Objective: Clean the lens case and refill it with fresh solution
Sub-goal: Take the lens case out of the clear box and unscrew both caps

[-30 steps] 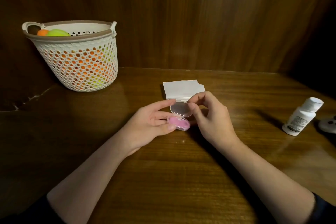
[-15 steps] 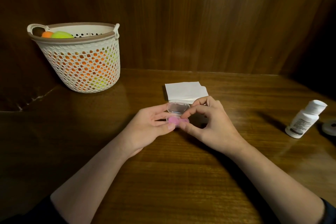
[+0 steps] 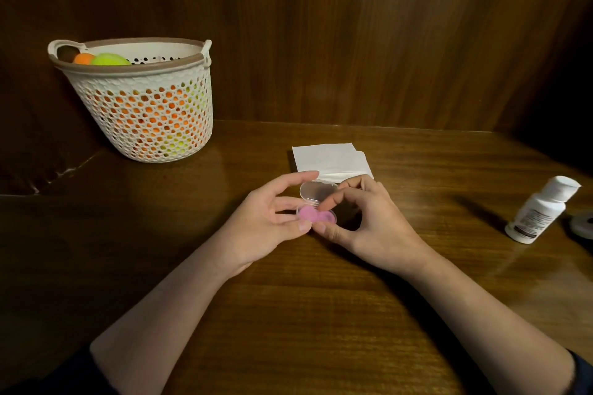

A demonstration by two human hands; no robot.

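Observation:
A small lens case (image 3: 313,213) with a pink base and a clear hinged lid standing open is held just above the wooden table (image 3: 305,314), mid-frame. My left hand (image 3: 266,224) pinches its left end between thumb and fingers. My right hand (image 3: 369,224) holds the right end, thumb under the front edge and index finger curled down onto the pink base. A folded white tissue (image 3: 327,159) lies right behind the case. A white solution bottle (image 3: 539,210) with a printed label stands tilted-looking at the far right.
A cream perforated basket (image 3: 144,112) with orange and green balls stands at the back left against the wooden wall. A small round dark object (image 3: 582,224) lies at the right edge beside the bottle.
My right hand moved from the clear lid down to the pink base, its index finger now dipping into the case. The view shifted slightly.

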